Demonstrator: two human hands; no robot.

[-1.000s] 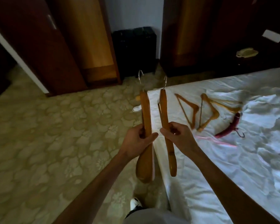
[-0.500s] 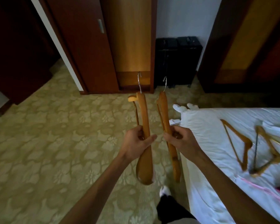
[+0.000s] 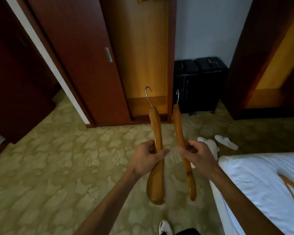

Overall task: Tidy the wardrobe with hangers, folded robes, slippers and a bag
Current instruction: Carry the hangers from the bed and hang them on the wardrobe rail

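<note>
Two wooden hangers are held edge-on above the carpet [image 3: 49, 167], hooks pointing toward the wardrobe [image 3: 143, 56]: the left hand [image 3: 147, 159] grasps the broad hanger [image 3: 157, 167] at mid-length, the right hand [image 3: 198, 156] the slim hanger [image 3: 180, 133], beside the bed [image 3: 255, 180].

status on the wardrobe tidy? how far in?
Early. Done: nothing visibly stowed; the open wardrobe shows only something at its top edge. In hand: left hand grips one wooden hanger, right hand grips another hanger, hooks up, facing the wardrobe. Left: at least one hanger on the bed and white slippers on the floor. Robes, bag not in view.
</note>
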